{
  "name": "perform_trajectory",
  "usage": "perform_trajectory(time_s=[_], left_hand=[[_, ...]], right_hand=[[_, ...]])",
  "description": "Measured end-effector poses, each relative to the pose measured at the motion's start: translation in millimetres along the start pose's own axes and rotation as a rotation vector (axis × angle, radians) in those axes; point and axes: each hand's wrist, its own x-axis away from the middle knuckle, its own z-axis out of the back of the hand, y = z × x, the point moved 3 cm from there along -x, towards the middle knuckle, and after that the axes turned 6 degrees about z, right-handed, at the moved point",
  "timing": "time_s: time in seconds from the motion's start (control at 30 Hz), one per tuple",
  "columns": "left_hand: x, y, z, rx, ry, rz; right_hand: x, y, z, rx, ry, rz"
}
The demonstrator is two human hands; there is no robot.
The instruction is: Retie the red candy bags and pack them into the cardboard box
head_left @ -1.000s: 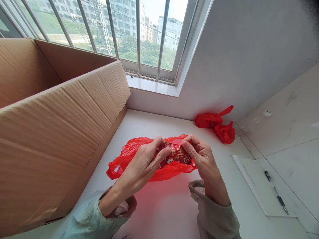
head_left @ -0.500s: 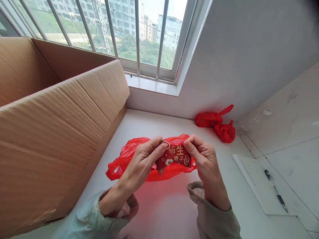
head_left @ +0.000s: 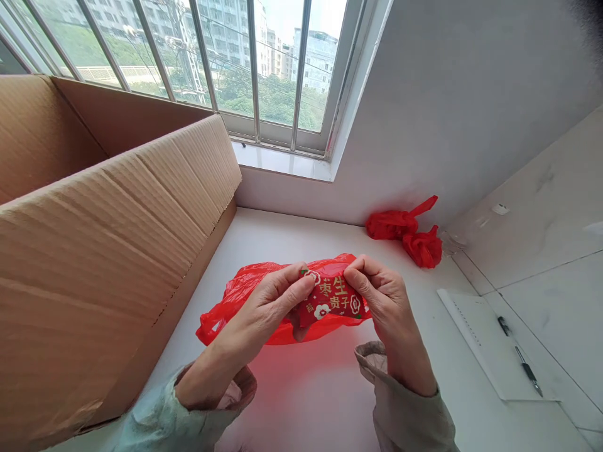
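Observation:
A small red packet (head_left: 332,301) with gold characters and white flowers is stretched between my two hands, its printed face toward me. My left hand (head_left: 277,298) pinches its left side between thumb and fingers. At the upper right corner, my right hand (head_left: 377,292) has a similar pinch. Behind and below the packet, a crumpled red plastic bag (head_left: 245,282) lies on the white table (head_left: 292,402), partly hidden by my hands. What the bag contains, if anything, I cannot see.
A large open cardboard box (head_left: 141,232) takes up the left side. Two knotted red plastic bags (head_left: 393,225) sit against the wall at the back right. On the right lie a sheet of paper (head_left: 475,345), a black pen (head_left: 528,371) and its cap (head_left: 504,326). A barred window (head_left: 277,75) is behind.
The packet has been spread flatter, so more of its print shows. My left hand has shifted slightly lower and left; both hands keep their hold. The view has moved a little.

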Motion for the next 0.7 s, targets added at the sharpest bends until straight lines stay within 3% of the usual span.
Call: perform_trajectory(time_s=[0.2, 0.3, 0.47, 0.7], left_hand=[[2.6, -1.1, 1.0, -0.322, -0.042, -0.067], [2.4, -0.4, 2.6, -0.253, -0.013, -0.068], [1.2, 1.5, 3.6, -0.090, -0.002, -0.055], [6.0, 6.8, 1.8, -0.005, -0.092, 0.069]], right_hand=[[-0.2, 0.0, 1.9, -0.021, 0.026, 0.003], [-1.6, -0.3, 2.8, -0.144, -0.028, -0.052], [-0.1, -1.5, 5.3, -0.197, -0.237, -0.165], [3.3, -4.4, 8.5, -0.204, -0.216, -0.180]])
